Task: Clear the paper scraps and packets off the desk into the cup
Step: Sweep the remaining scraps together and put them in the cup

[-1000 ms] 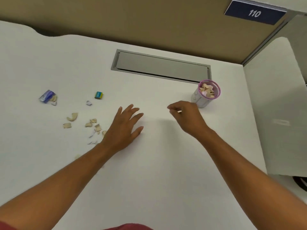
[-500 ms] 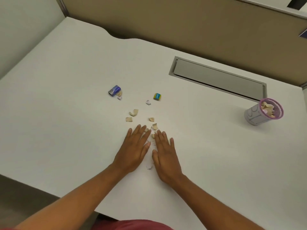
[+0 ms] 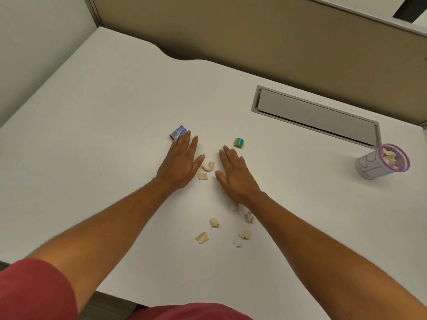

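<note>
Straight, relaxed fingers [image 3: 187,140] of the left hand [image 3: 181,162] lie flat on the table [image 3: 97,125], their tips covering the near end of the blue packet [image 3: 178,132]; whether they press it cannot be told. That packet's long axis slants toward the far right. The right hand [image 3: 234,174] also lies flat with fingers extended, grasping nothing, just short of the small yellow-and-blue packet [image 3: 239,142]. Between the hands sit two tan paper scraps [image 3: 205,170]; more scraps [image 3: 213,222] lie nearer the body, some partly hidden under the right wrist. The cup [image 3: 379,162], well apart at the right, tilts in this wide view, mouth toward the right, already holding scraps
</note>
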`<state>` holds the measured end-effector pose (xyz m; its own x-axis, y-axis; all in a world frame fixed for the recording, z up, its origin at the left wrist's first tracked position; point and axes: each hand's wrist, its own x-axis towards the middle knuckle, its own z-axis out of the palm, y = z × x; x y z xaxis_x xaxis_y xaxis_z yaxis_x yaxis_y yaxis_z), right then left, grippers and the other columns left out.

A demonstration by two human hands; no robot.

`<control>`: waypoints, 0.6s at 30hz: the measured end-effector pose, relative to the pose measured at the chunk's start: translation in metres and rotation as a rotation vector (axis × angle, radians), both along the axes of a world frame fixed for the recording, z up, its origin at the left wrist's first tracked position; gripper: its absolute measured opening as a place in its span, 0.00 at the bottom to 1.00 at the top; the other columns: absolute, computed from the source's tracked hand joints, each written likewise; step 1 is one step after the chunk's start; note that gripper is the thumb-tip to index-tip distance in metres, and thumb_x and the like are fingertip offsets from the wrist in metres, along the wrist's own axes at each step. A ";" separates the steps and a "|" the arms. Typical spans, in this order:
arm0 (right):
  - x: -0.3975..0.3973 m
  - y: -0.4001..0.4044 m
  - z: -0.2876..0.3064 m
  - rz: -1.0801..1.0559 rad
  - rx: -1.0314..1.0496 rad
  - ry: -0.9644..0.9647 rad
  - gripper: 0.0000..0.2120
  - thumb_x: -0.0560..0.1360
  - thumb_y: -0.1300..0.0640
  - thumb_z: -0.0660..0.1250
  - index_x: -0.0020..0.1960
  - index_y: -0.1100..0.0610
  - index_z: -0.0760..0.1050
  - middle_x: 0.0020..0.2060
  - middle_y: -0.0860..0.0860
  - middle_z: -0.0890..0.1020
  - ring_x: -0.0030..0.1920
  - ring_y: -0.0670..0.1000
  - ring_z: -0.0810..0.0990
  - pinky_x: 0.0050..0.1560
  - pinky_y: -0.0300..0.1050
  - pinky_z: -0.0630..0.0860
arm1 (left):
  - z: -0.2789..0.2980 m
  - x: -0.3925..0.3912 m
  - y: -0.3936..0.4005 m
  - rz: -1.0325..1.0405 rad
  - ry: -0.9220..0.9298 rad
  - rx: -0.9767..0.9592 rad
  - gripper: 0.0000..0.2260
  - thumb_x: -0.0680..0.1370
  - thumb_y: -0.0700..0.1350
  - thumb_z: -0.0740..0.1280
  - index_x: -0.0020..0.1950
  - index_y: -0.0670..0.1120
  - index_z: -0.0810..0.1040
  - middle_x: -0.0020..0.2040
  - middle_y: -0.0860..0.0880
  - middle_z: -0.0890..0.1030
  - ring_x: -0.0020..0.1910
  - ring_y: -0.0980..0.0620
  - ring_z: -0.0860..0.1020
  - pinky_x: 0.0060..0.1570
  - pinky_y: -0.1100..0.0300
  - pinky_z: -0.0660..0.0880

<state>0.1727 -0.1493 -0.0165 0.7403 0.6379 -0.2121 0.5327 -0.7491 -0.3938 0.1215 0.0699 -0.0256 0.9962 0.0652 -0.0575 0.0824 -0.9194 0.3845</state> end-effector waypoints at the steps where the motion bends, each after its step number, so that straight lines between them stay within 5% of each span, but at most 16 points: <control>1: -0.005 -0.001 -0.002 0.007 -0.015 -0.012 0.33 0.84 0.44 0.49 0.84 0.57 0.49 0.84 0.53 0.48 0.84 0.56 0.45 0.83 0.59 0.47 | -0.002 -0.002 0.001 -0.011 0.003 -0.010 0.36 0.83 0.62 0.44 0.84 0.40 0.58 0.84 0.38 0.57 0.85 0.41 0.54 0.83 0.45 0.51; 7: -0.058 -0.019 -0.010 0.056 0.047 -0.064 0.28 0.86 0.46 0.51 0.83 0.56 0.59 0.84 0.50 0.55 0.84 0.53 0.48 0.83 0.56 0.47 | -0.014 -0.055 -0.019 -0.167 -0.092 -0.025 0.29 0.86 0.56 0.50 0.82 0.40 0.64 0.82 0.42 0.65 0.82 0.44 0.63 0.83 0.48 0.52; 12: -0.087 -0.042 0.009 -0.005 0.194 0.020 0.25 0.86 0.49 0.58 0.82 0.50 0.60 0.82 0.45 0.61 0.83 0.46 0.52 0.83 0.47 0.48 | -0.009 -0.102 -0.048 -0.272 -0.133 -0.167 0.27 0.87 0.56 0.51 0.83 0.43 0.63 0.84 0.46 0.62 0.83 0.51 0.62 0.83 0.53 0.54; 15: -0.091 -0.069 0.031 -0.228 0.227 0.033 0.32 0.79 0.45 0.70 0.80 0.46 0.62 0.79 0.41 0.63 0.78 0.43 0.61 0.75 0.33 0.58 | 0.003 -0.118 -0.049 -0.197 -0.147 -0.268 0.28 0.85 0.56 0.60 0.82 0.46 0.64 0.84 0.50 0.61 0.82 0.54 0.62 0.81 0.59 0.58; 18: -0.099 -0.102 0.044 -0.397 0.146 0.213 0.50 0.64 0.41 0.83 0.79 0.43 0.62 0.73 0.40 0.63 0.65 0.44 0.73 0.65 0.37 0.71 | 0.004 -0.128 -0.036 -0.281 -0.133 -0.247 0.38 0.78 0.64 0.68 0.83 0.48 0.62 0.84 0.50 0.60 0.83 0.53 0.58 0.82 0.56 0.55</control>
<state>0.0736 -0.2517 0.0278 0.8826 0.3488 -0.3153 0.1121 -0.8074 -0.5793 -0.0066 0.0341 -0.0211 0.9731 -0.2106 0.0938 -0.2249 -0.7775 0.5873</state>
